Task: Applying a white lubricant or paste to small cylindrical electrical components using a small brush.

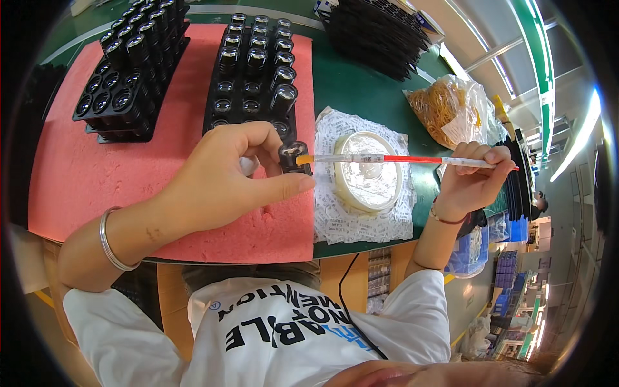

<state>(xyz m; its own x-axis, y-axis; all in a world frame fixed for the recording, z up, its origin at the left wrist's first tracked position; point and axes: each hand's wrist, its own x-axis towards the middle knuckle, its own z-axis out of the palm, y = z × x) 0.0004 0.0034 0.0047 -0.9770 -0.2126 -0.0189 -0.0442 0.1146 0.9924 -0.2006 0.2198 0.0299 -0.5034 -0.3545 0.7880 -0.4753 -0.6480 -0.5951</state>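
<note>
Two hands, apart: left hand (225, 164) pinching a black cylinder (293, 153), right hand (474, 177) clamped on a stick (412, 159) reaching it from 3 o'clock, tray (237, 97) at its 11

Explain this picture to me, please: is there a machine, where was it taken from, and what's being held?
There is no robot here, just a person using bare hands. The single picture comes from a wide fisheye camera worn on their head, looking down, so straight edges bend near the rim.

The left hand holds a small dark cylinder between its fingers. The right hand grips a thin red-and-white stick, whose yellowish tip meets the cylinder.

On the green table lies a pink mat bearing black trays of shiny-topped cylinders. Beside it, a round dish sits on printed paper; farther off is a clear bag.
</note>
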